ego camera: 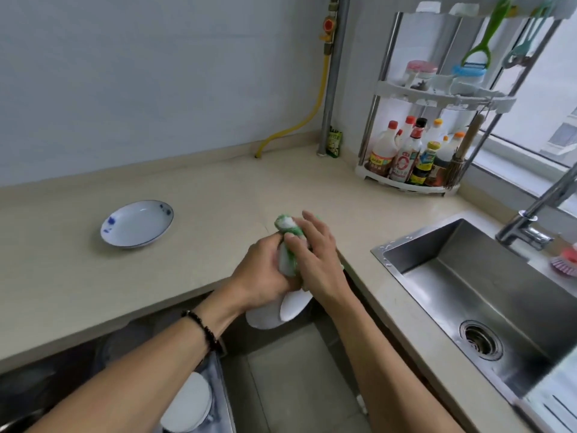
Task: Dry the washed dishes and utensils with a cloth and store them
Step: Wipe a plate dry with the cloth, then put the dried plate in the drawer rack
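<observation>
White dish (292,304) mostly hidden behind hands, cloth (288,242)

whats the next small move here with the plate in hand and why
Probably keep wiping: the left hand holds the white plate over the counter's edge while the right hand presses the green and white cloth on it. Then turn the plate to a part not yet rubbed.

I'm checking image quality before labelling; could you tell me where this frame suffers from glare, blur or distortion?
Head view: daylight from the window washes out the rack top; wide-angle bends the counter edge; the hands and cloth are slightly soft; the drawer is dim.
</observation>
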`<state>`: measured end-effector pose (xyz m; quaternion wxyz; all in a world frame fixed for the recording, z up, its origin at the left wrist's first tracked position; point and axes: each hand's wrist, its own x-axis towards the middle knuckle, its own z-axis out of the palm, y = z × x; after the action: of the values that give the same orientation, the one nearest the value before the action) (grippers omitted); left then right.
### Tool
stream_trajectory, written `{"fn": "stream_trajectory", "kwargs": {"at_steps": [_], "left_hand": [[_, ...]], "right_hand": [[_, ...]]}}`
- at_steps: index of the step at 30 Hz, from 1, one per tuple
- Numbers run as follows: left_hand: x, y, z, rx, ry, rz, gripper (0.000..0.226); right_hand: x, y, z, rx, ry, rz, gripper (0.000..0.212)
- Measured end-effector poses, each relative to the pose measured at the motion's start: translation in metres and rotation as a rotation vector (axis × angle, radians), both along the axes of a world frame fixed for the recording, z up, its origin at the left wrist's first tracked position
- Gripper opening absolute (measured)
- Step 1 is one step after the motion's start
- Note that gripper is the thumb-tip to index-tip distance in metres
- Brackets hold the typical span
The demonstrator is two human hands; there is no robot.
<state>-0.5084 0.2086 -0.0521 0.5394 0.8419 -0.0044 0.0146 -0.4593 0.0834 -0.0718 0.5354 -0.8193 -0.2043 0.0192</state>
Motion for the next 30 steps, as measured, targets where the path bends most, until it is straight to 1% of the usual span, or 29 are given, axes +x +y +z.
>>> {"fn": "stream_trajectory", "kwargs": {"at_steps": [1, 2, 3, 5, 6, 7, 8, 10, 11, 13, 14, 15, 17, 18, 19, 20, 21, 22, 23, 24, 25, 26, 27, 28, 30], "left_hand": [[-0.01, 0.002, -0.002, 0.034, -0.001, 0.012, 0.045], [-0.025, 0.007, -0.006, 0.092, -0.003, 0.04, 0.04], [-0.039, 0.011, -0.008, 0.155, -0.004, 0.057, 0.036], [-0.067, 0.02, -0.015, 0.272, -0.019, 0.044, 0.035], [-0.082, 0.026, -0.02, 0.335, -0.032, 0.026, 0.035], [-0.095, 0.032, -0.025, 0.411, -0.049, 0.0, 0.035], [-0.113, 0.042, -0.035, 0.493, -0.065, -0.008, 0.035], [-0.139, 0.059, -0.057, 0.643, -0.122, -0.025, 0.037], [-0.154, 0.07, -0.071, 0.718, -0.156, -0.03, 0.042], [-0.18, 0.089, -0.1, 0.868, -0.192, 0.005, 0.046], [-0.194, 0.101, -0.118, 0.9, -0.181, 0.042, 0.044], [-0.206, 0.113, -0.136, 0.887, -0.158, 0.074, 0.039], [-0.229, 0.141, -0.171, 0.789, -0.089, 0.155, 0.029], [-0.235, 0.15, -0.183, 0.738, -0.072, 0.188, 0.029], [-0.251, 0.169, -0.205, 0.685, -0.049, 0.268, 0.033], [-0.261, 0.178, -0.216, 0.616, -0.004, 0.343, 0.043], [-0.27, 0.19, -0.225, 0.511, 0.069, 0.437, 0.06], [-0.279, 0.201, -0.231, 0.363, 0.193, 0.519, 0.081], [-0.291, 0.216, -0.242, 0.158, 0.322, 0.592, 0.098], [-0.299, 0.227, -0.248, -0.073, 0.417, 0.637, 0.106], [-0.31, 0.243, -0.261, -0.326, 0.49, 0.659, 0.103], [-0.319, 0.256, -0.274, -0.538, 0.534, 0.669, 0.096], [-0.326, 0.267, -0.287, -0.68, 0.579, 0.693, 0.085], [-0.331, 0.28, -0.304, -0.73, 0.61, 0.726, 0.069], [-0.336, 0.299, -0.336, -0.687, 0.658, 0.813, 0.036]], "right_hand": [[-0.005, 0.001, -0.002, 0.072, 0.057, -0.016, 0.039], [-0.009, 0.003, -0.009, 0.135, 0.154, -0.033, 0.034], [-0.011, 0.004, -0.012, 0.196, 0.298, -0.059, 0.038], [-0.014, 0.006, -0.03, 0.303, 0.695, -0.084, 0.055], [-0.019, 0.009, -0.042, 0.343, 0.887, -0.056, 0.058], [-0.025, 0.012, -0.052, 0.357, 1.031, -0.024, 0.054], [-0.034, 0.02, -0.065, 0.333, 1.124, 0.028, 0.049], [-0.045, 0.032, -0.09, 0.249, 1.187, 0.106, 0.037], [-0.053, 0.041, -0.099, 0.171, 1.184, 0.15, 0.034], [-0.069, 0.06, -0.12, -0.028, 1.12, 0.165, 0.039], [-0.079, 0.075, -0.13, -0.133, 1.073, 0.161, 0.036], [-0.089, 0.09, -0.141, -0.215, 1.023, 0.156, 0.034], [-0.11, 0.12, -0.163, -0.305, 0.929, 0.15, 0.032], [-0.116, 0.129, -0.17, -0.324, 0.887, 0.132, 0.031], [-0.131, 0.151, -0.189, -0.34, 0.855, 0.131, 0.03], [-0.137, 0.163, -0.201, -0.355, 0.822, 0.11, 0.033], [-0.146, 0.176, -0.217, -0.37, 0.806, 0.089, 0.036], [-0.152, 0.188, -0.233, -0.377, 0.804, 0.073, 0.038], [-0.163, 0.204, -0.262, -0.378, 0.806, 0.06, 0.04], [-0.167, 0.213, -0.288, -0.369, 0.805, 0.042, 0.044], [-0.178, 0.227, -0.31, -0.384, 0.805, 0.026, 0.048], [-0.188, 0.237, -0.324, -0.386, 0.81, 0.011, 0.05], [-0.196, 0.246, -0.338, -0.393, 0.81, 0.001, 0.05], [-0.205, 0.257, -0.352, -0.399, 0.812, 0.004, 0.046], [-0.226, 0.279, -0.362, -0.445, 0.829, 0.03, 0.032]]}}
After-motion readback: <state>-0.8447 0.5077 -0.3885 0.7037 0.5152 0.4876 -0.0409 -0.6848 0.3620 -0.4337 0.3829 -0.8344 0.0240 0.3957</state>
